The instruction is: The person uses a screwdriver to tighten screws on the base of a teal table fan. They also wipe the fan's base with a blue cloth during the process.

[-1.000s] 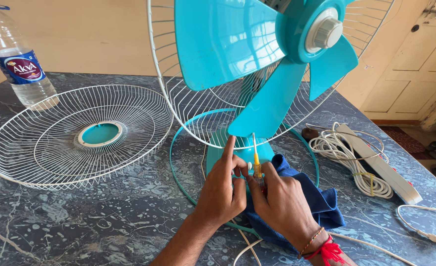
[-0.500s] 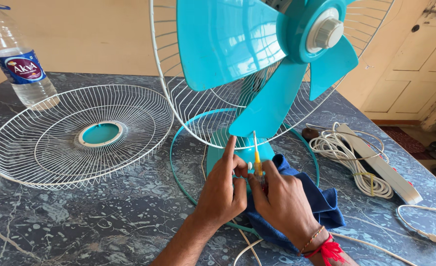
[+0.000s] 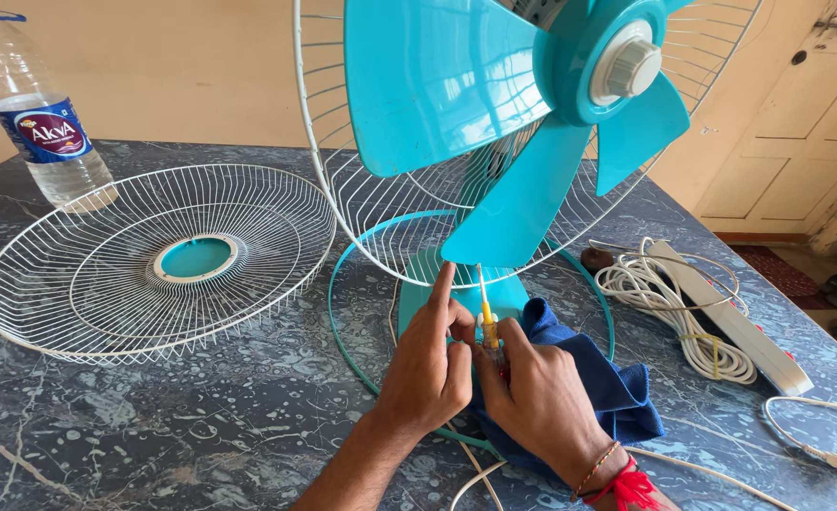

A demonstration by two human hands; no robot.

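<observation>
Hands [image 3: 475, 374] on screwdriver [image 3: 485, 317] under fan [image 3: 494, 114]

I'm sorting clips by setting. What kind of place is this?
Probably a room in a home, not a workshop: a marble-patterned table, a panelled door, and a water bottle beside the dismantled fan.

A dark marbled table [image 3: 153, 426] carried a detached white wire guard [image 3: 153, 260] at left, a plastic bottle [image 3: 44, 118] at far left, the fan base [image 3: 456, 293] at centre, a blue cloth [image 3: 607, 388] near right, and a coiled white cable [image 3: 664, 293] with a power strip [image 3: 731, 317] at right.
</observation>
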